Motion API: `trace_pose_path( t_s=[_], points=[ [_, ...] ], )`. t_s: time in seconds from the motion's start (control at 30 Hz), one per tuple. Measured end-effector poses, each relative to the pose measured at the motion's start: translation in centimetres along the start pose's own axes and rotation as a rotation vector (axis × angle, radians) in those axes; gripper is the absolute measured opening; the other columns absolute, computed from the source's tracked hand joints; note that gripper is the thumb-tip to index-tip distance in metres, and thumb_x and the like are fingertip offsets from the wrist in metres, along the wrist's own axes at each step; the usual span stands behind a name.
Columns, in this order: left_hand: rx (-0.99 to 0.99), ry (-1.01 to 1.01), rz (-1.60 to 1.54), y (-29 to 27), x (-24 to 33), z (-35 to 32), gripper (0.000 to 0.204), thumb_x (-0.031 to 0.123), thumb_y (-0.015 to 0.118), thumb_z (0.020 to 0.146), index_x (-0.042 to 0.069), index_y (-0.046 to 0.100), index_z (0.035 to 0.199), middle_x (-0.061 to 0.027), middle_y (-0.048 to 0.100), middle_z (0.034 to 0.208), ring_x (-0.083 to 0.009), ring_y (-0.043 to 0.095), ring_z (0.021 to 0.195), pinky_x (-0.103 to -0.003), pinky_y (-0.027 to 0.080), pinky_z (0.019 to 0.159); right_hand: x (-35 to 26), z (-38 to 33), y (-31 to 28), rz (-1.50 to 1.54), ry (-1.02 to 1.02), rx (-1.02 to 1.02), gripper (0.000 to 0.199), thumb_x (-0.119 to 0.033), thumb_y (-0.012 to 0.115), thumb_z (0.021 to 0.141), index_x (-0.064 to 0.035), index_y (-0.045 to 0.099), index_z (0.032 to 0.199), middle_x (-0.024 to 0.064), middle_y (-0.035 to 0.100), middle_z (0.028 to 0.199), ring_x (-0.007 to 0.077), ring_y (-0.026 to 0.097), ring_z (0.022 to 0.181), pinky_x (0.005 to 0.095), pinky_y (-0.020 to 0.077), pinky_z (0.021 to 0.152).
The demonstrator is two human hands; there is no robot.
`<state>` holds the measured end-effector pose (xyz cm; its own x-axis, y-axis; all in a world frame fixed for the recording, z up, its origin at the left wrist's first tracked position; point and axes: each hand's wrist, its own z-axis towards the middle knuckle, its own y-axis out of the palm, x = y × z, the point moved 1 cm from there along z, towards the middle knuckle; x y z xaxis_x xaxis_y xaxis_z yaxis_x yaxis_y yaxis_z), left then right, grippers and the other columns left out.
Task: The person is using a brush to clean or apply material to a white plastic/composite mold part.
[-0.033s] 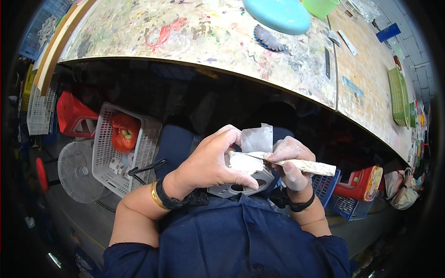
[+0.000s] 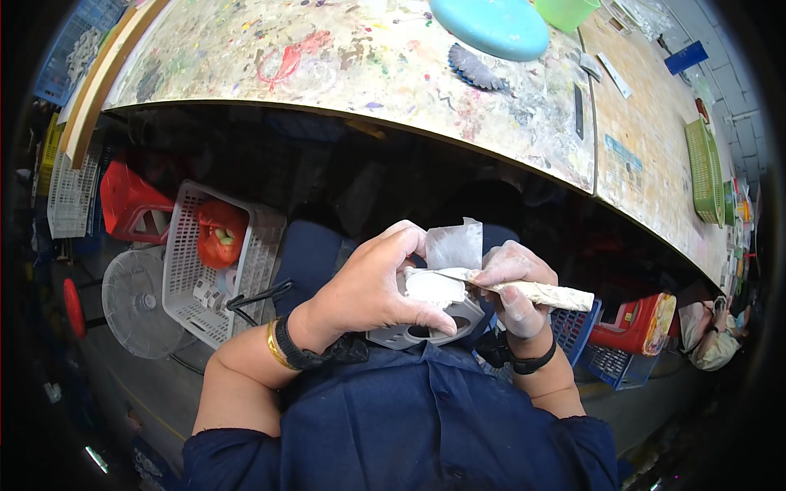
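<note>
Above my lap, my left hand [image 2: 378,282] curls its thumb and fingers round a white rounded piece [image 2: 434,288] with a smooth, chalky face. My right hand [image 2: 519,288], dusted with white powder, grips a slim tool with a pale wrapped handle [image 2: 557,295]. The tool's thin front end lies across the piece's far edge, between my two hands. A greyish translucent square sheet [image 2: 455,245] stands just beyond the piece; what holds it is hidden. Under my hands sits a grey object with openings [image 2: 467,321], partly covered.
A paint-stained table [image 2: 352,65] spans the far side, bearing a turquoise disc [image 2: 491,26] and a dark scalloped piece [image 2: 476,69]. At left stand a white basket [image 2: 184,270], a red stool [image 2: 127,196] and a fan [image 2: 146,303]. Blue crates [image 2: 622,367] are at right; another person [image 2: 714,331] sits beyond.
</note>
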<state>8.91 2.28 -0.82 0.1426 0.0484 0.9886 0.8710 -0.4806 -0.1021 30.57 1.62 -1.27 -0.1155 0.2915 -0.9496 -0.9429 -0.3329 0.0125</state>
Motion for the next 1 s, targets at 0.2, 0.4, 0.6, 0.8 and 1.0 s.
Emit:
trace_pose_path(
  t_s=[0.2, 0.4, 0.6, 0.8, 1.0],
  points=[
    [-0.008, -0.013, -0.030, 0.1, 0.2, -0.1, 0.075, 0.044, 0.092, 0.051, -0.001, 0.055, 0.098, -0.0101, 0.053, 0.092, -0.0180, 0.054, 0.080, -0.030, 0.047, 0.068, -0.2, -0.1, -0.1, 0.010, -0.001, -0.001, 0.027, -0.024, 0.056, 0.086, 0.0011, 0.067, 0.086, 0.0150, 0.063, 0.076, 0.0191, 0.057, 0.064, 0.0283, 0.0447, 0.059],
    [-0.020, -0.004, 0.006, 0.1, 0.1, -0.2, 0.076, 0.045, 0.091, 0.051, -0.001, 0.055, 0.098, -0.0105, 0.053, 0.092, -0.0187, 0.055, 0.081, -0.030, 0.047, 0.069, -0.7, -0.1, -0.1, -0.079, -0.021, -0.020, 0.022, -0.019, 0.058, 0.086, 0.0004, 0.068, 0.085, 0.0135, 0.065, 0.075, 0.0179, 0.058, 0.061, 0.0276, 0.0447, 0.056],
    [-0.029, 0.013, 0.071, 0.0, 0.8, -0.2, 0.075, 0.044, 0.091, 0.052, -0.001, 0.055, 0.100, -0.0114, 0.054, 0.095, -0.0217, 0.056, 0.085, -0.032, 0.047, 0.073, -0.8, 0.0, -0.2, 0.047, 0.037, 0.051, 0.022, -0.018, 0.064, 0.086, 0.0026, 0.069, 0.085, 0.0120, 0.067, 0.072, 0.0149, 0.055, 0.056, 0.0258, 0.0433, 0.052],
    [-0.034, 0.059, 0.132, 0.1, 1.2, -0.2, 0.074, 0.042, 0.091, 0.052, 0.000, 0.056, 0.101, -0.0117, 0.054, 0.095, -0.0242, 0.057, 0.086, -0.033, 0.048, 0.075, 0.0, 0.3, 0.3, 0.341, 0.264, 0.176, 0.024, -0.020, 0.062, 0.092, 0.0037, 0.064, 0.088, 0.0040, 0.055, 0.055, 0.0065, 0.046, 0.043, 0.0200, 0.0335, 0.041],
    [-0.081, 0.029, 0.093, 0.1, 1.1, -0.3, 0.076, 0.042, 0.091, 0.053, 0.000, 0.056, 0.104, -0.0121, 0.055, 0.098, -0.0227, 0.059, 0.088, -0.033, 0.048, 0.075, -0.3, 1.1, 0.7, 0.508, 0.433, 0.217, 0.030, -0.023, 0.055, 0.096, 0.0046, 0.061, 0.085, 0.0029, 0.049, 0.051, 0.0077, 0.042, 0.040, 0.0220, 0.0366, 0.039]
  ],
)
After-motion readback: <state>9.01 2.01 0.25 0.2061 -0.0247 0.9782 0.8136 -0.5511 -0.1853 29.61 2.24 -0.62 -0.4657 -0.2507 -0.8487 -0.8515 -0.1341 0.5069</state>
